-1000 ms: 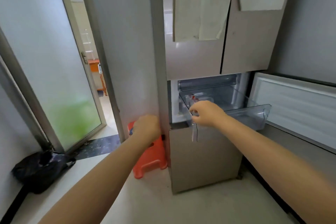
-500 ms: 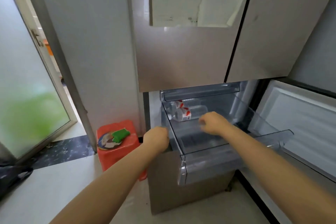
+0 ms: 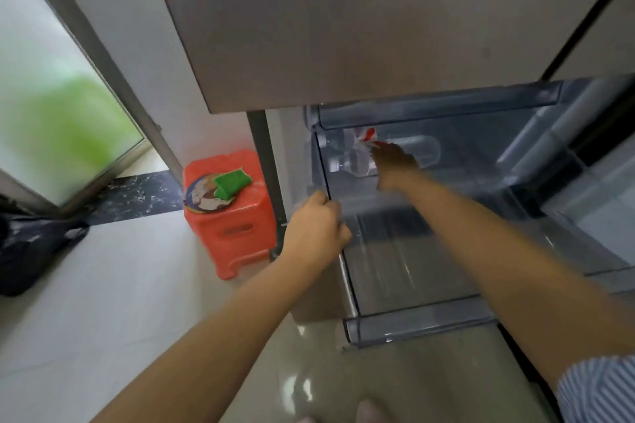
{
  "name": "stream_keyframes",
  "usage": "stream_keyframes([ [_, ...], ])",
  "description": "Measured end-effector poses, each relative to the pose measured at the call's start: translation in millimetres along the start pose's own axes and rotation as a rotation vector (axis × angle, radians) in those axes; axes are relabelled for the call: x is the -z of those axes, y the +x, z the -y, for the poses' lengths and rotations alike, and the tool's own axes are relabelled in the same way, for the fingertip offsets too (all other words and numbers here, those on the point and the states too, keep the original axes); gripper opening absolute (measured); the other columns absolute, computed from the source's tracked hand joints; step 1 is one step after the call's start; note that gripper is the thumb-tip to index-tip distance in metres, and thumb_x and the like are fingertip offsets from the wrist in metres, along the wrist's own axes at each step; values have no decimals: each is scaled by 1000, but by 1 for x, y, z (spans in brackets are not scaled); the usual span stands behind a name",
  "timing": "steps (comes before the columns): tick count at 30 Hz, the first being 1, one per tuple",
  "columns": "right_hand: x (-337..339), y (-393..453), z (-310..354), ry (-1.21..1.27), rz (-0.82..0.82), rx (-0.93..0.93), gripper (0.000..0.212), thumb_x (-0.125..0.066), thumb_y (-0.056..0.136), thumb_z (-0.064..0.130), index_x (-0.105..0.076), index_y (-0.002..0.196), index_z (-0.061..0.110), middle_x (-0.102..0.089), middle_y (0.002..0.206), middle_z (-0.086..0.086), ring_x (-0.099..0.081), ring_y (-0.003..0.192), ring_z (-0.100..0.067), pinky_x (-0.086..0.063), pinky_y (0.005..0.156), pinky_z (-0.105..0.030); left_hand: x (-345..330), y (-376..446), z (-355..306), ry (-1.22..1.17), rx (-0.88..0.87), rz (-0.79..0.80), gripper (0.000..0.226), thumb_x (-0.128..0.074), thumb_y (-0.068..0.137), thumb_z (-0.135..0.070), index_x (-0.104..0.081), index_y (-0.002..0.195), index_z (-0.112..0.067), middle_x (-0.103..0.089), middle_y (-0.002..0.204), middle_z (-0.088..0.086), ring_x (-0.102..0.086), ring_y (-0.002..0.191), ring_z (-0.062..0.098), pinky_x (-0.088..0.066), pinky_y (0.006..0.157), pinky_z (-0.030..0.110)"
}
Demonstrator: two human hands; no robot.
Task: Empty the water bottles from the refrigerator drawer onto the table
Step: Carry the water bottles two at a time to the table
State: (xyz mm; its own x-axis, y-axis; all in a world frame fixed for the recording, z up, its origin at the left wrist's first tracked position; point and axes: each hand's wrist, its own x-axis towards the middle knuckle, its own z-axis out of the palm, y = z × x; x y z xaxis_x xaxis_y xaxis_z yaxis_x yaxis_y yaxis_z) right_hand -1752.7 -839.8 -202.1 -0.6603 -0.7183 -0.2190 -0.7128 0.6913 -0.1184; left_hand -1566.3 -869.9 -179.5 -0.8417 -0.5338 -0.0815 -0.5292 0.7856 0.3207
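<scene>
Head view: the right hand [image 3: 393, 165] reaches deep into the clear plastic refrigerator drawer [image 3: 412, 323], its fingers laid over the water bottles [image 3: 354, 154] at the drawer's back left corner. Motion blur hides whether that grip has closed on a bottle or only touches it; I cannot tell. The bottles are transparent and rounded, lying on their sides, with a red and white label showing just beyond the fingertips. The left hand [image 3: 318, 230] grips the drawer's left side wall, fingers curled over its thin edge. The drawer is pulled well out, a smooth see-through tray with a thick rounded front lip; its floor nearer the camera holds nothing. Above it hangs the brushed metallic refrigerator door [image 3: 343, 27]. To the left, on the pale glossy floor, stands an orange plastic stool [image 3: 230, 233] with a green sponge [image 3: 232, 184] lying on top. A black bag [image 3: 31, 247] slumps at the far left beside a frosted glass door [image 3: 51, 96].
</scene>
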Motion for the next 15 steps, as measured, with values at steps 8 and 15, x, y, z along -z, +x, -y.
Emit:
stream_keyframes([
  [8, -18, 37, -23, -286, -91, 124, 61, -59, 84, 4, -36, 140, 7, -43, 137, -20, -44, 125, -36, -38, 103, -45, -1, 4, -13, 297, 62, -4, 29, -50, 87, -23, -61, 107, -4, -57, 113, 12, -56, 107, 31, -44, 73, 33],
  [15, -5, -24, -66, -532, 363, 243, 47, -77, 70, 23, -66, 113, 9, -61, 118, -12, -63, 94, -26, -54, 81, -30, -7, 46, -44, 436, 52, 62, 30, -49, 90, -5, -58, 118, -1, -58, 121, 17, -46, 121, 32, -45, 91, 37],
])
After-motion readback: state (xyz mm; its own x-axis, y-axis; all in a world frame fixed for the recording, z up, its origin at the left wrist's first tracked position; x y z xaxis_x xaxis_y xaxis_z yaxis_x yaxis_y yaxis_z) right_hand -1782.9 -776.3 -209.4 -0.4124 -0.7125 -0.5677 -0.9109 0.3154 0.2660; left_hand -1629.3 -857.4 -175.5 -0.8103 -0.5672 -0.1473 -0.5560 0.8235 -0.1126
